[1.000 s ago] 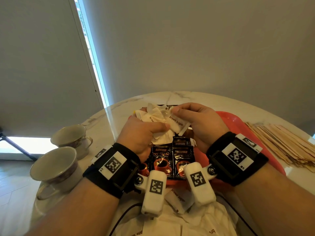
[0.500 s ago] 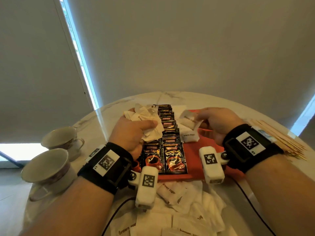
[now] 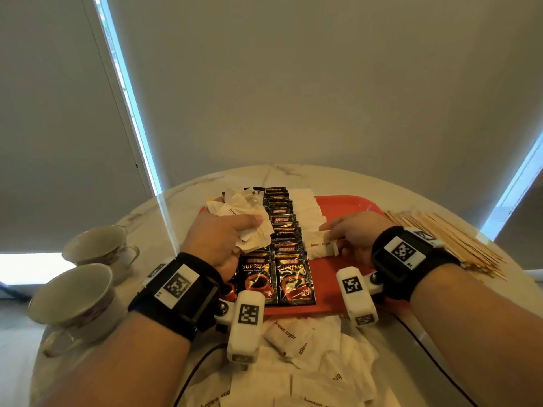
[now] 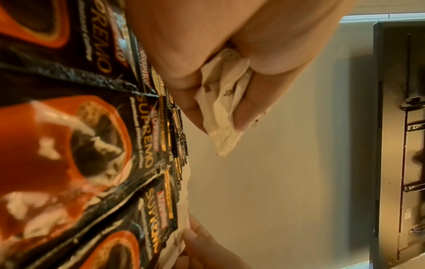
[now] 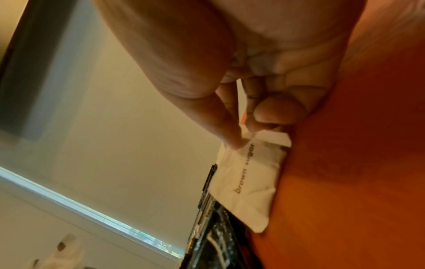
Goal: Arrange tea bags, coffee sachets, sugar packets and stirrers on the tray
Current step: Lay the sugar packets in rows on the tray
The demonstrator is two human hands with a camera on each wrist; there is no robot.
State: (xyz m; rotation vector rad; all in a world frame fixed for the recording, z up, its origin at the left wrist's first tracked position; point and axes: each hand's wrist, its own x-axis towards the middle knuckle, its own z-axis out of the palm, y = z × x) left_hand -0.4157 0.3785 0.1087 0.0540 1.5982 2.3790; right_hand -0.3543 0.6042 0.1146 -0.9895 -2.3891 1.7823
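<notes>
Tray on table; coffee sachets in rows along its left part, sugar packets lined just right of them. Stirrers right of tray. Two cups at left. Loose packets near edge.

sugar packet: white, flat on red tray | coffee sachets: black, overlapping rows

- Head view: from above and behind both forearms, facing forward and down onto the round white marble table.
- Wrist views: very close, low (nearly at surface level), both sharing the black glossy coffee sachets and flat red plastic tray.
</notes>
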